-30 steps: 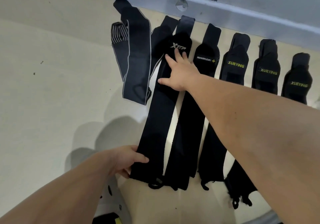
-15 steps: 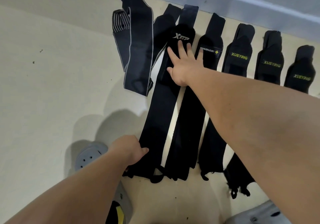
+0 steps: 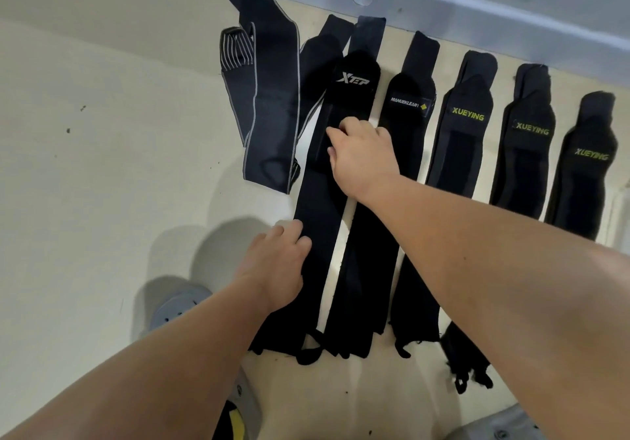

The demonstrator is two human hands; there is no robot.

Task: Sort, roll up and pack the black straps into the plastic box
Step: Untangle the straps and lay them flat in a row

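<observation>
Several black straps lie side by side on the pale floor. The XTEP strap (image 3: 354,80) runs toward me. My right hand (image 3: 363,156) grips its middle with curled fingers, just below the logo. My left hand (image 3: 276,262) holds the same strap's left edge lower down, knuckles up. To the right lie the MANUEKLEAR strap (image 3: 409,103) and three XUEYING straps (image 3: 468,117) (image 3: 531,129) (image 3: 591,155). A wider grey-edged strap (image 3: 269,98) lies at the left, over another black strap (image 3: 320,51). No plastic box is in view.
A grey wall base (image 3: 477,6) runs along the far ends of the straps. A grey perforated shoe (image 3: 180,306) shows under my left forearm, and another grey shoe (image 3: 494,429) at the bottom right. Bare floor (image 3: 102,167) spreads to the left.
My right hand slid down the XTEP strap from the logo and curled its fingers. My left hand moved up along the strap's left edge from its near end.
</observation>
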